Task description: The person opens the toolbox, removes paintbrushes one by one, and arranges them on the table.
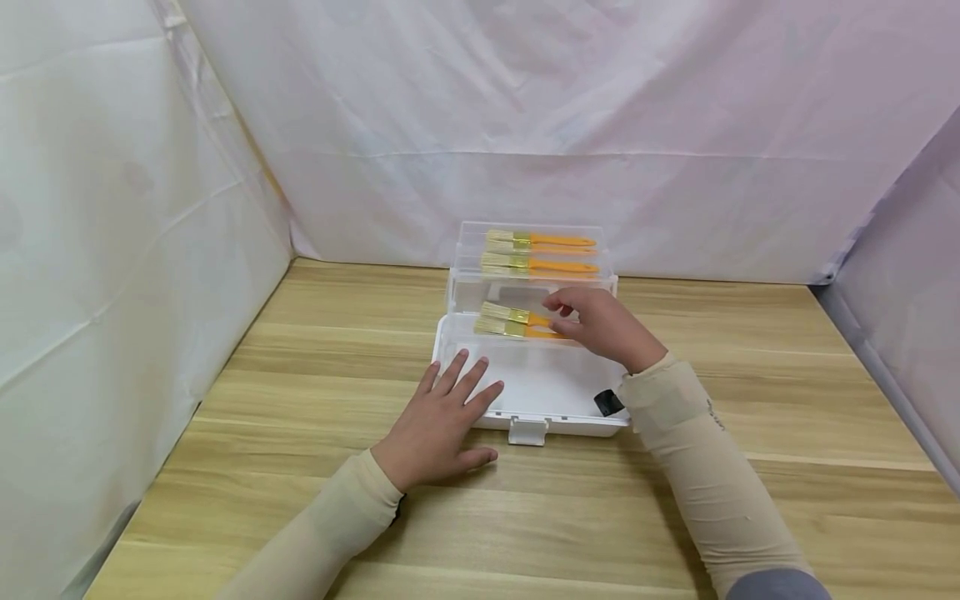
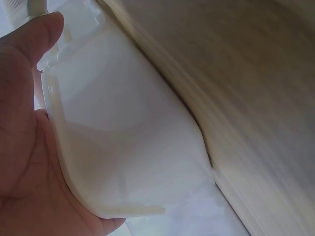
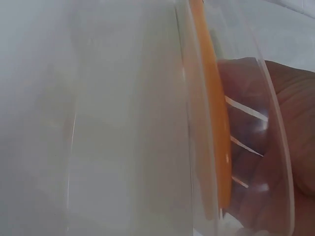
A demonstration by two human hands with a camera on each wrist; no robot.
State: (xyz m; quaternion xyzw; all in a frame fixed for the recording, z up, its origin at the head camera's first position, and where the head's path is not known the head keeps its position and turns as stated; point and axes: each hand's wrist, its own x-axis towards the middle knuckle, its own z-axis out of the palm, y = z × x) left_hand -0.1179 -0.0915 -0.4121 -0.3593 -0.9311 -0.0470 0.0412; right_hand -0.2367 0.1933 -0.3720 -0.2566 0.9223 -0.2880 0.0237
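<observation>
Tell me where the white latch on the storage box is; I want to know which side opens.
In the head view, the white latch sits at the middle of the storage box front edge, nearest the person, on the wooden table between the left hand and the right sleeve.

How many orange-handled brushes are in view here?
4. One brush lies in the top tier of the clear box, one in the tier below, and two side by side in the base under the right hand. Others may be hidden.
</observation>
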